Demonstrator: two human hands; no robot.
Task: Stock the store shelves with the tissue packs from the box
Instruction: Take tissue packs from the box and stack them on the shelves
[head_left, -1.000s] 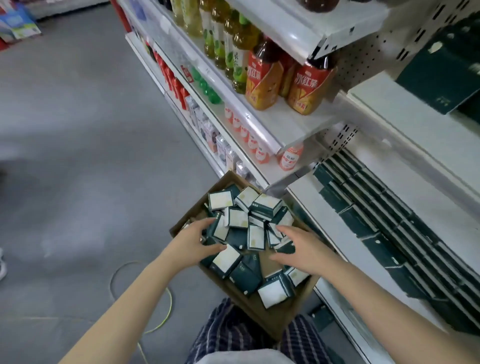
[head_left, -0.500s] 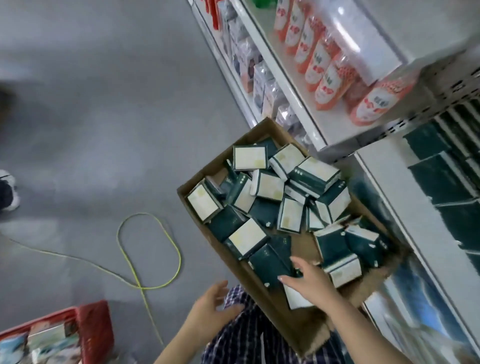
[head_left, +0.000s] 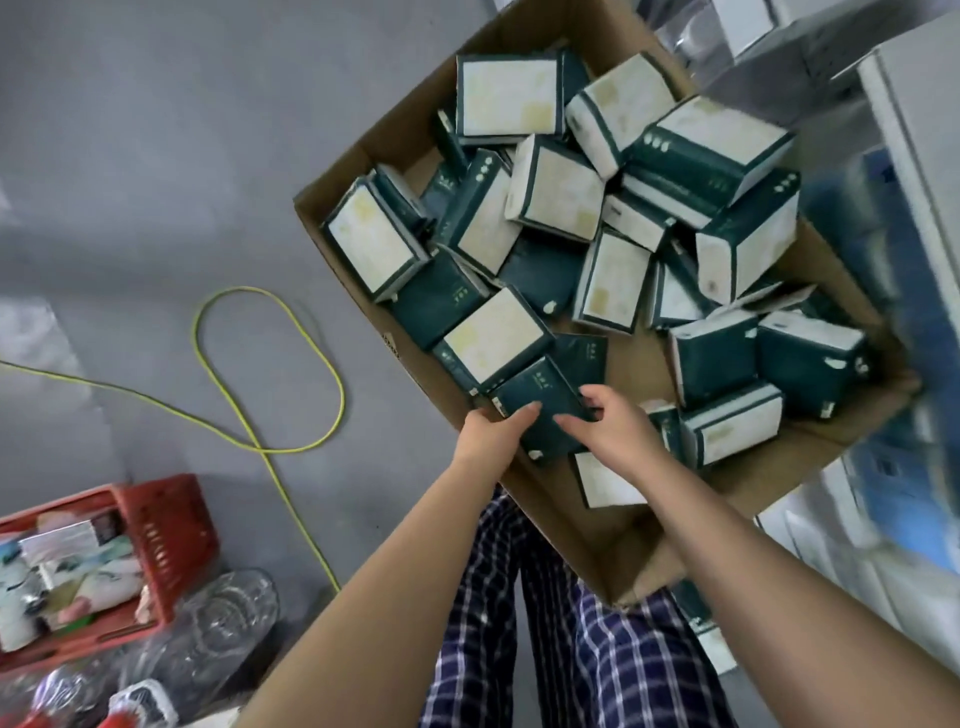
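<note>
A brown cardboard box lies on the floor, filled with several dark green and cream tissue packs. At the box's near left side, both hands hold one dark green tissue pack. My left hand grips its left edge, with the thumb on top. My right hand curls its fingers over the pack's right side. The store shelves run along the right edge, blurred.
A red plastic basket with packaged goods stands at the lower left, with clear plastic wrapping beside it. A yellow cable loops across the grey floor. My plaid trouser legs are below the box.
The view has tilted further down, away from the shelves. My left hand has come up from beside my leg into the box, and both hands have closed on one green pack.
</note>
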